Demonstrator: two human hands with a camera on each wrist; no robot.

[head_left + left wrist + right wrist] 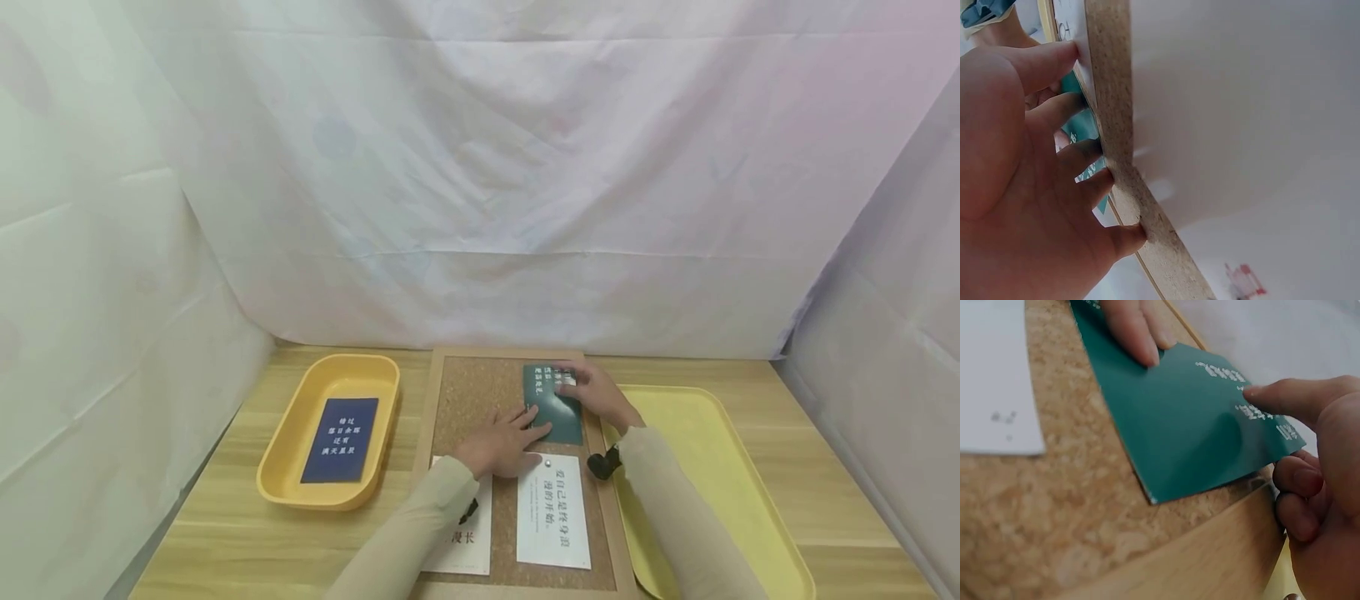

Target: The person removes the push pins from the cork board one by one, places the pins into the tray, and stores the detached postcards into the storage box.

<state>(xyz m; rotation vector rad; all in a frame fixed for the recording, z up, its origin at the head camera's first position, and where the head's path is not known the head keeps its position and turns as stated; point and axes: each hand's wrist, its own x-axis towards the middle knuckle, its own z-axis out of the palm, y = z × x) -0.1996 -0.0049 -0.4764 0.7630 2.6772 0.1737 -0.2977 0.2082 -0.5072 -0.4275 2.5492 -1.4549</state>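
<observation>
A dark green card (558, 417) with white lettering lies on the upper right of a wood-framed cork board (472, 383). My left hand (498, 446) is spread flat, some fingertips on the green card's lower left and others on the cork, as the left wrist view also shows. At the card's upper right, my right hand (596, 393) pinches the edge: one finger (1272, 395) lies on the printed face while curled fingers (1297, 478) sit below the edge. Below it is a white card (555, 525) with a silver pushpin (548, 463) near its top.
Another white card (465, 546) with red lettering is at the board's lower left, partly under my left arm. To the left stands a yellow basin (273, 471) holding a navy card (341, 442). A yellow tray (720, 467) lies right of the board. White cloth hangs around the table.
</observation>
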